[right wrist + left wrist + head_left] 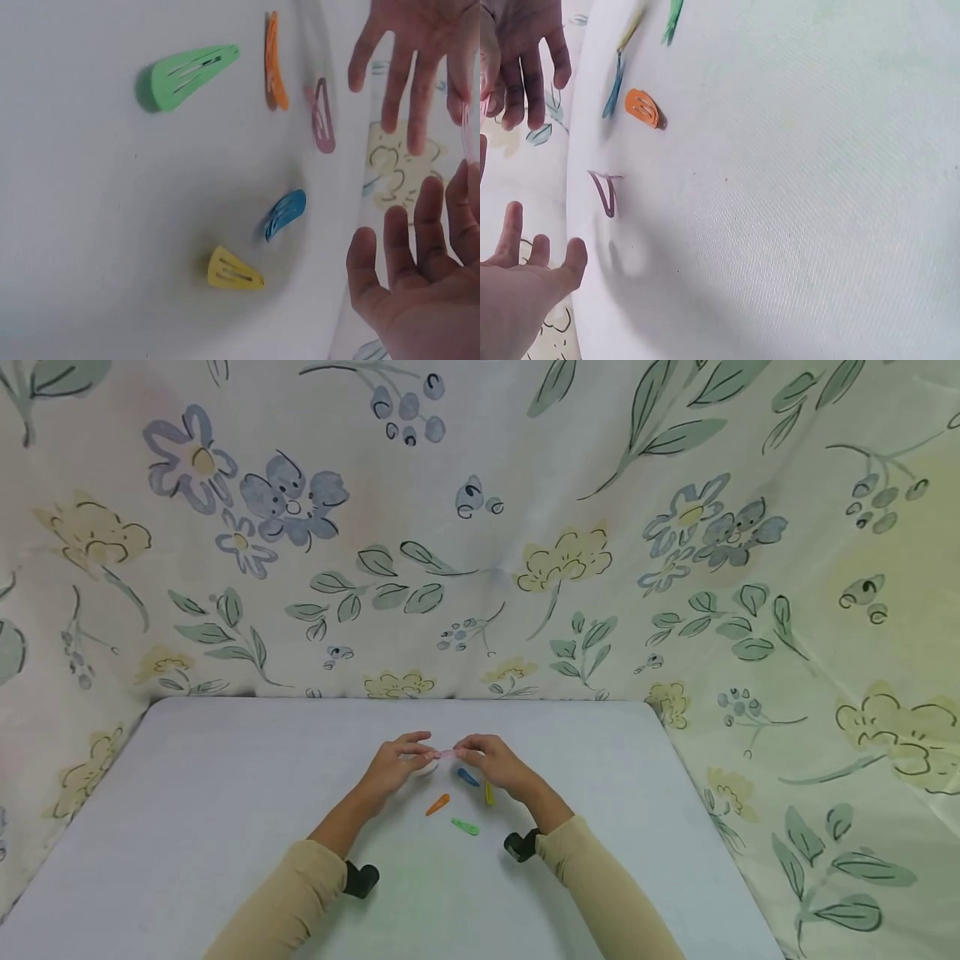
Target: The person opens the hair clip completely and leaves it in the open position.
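A pink snap hair clip [447, 753] is held up between the two hands over the far part of the table. My left hand [394, 766] pinches one end between thumb and forefinger, its other fingers spread. At the opposite end, the thumb and forefinger of my right hand [498, 766] grip the clip. Below the hands lie a blue clip [285, 214], a yellow clip [234, 270], an orange clip [438, 804] and a green clip [465, 827]. A mauve clip [606, 195] rests under my left hand, bent open in the left wrist view.
The white table [247, 810] ends at a back edge just beyond the hands. Behind it hangs a floral cloth [480, 527]. Black wrist cameras, one [362, 880] on the left and one [521, 846] on the right, jut inward from the sleeves.
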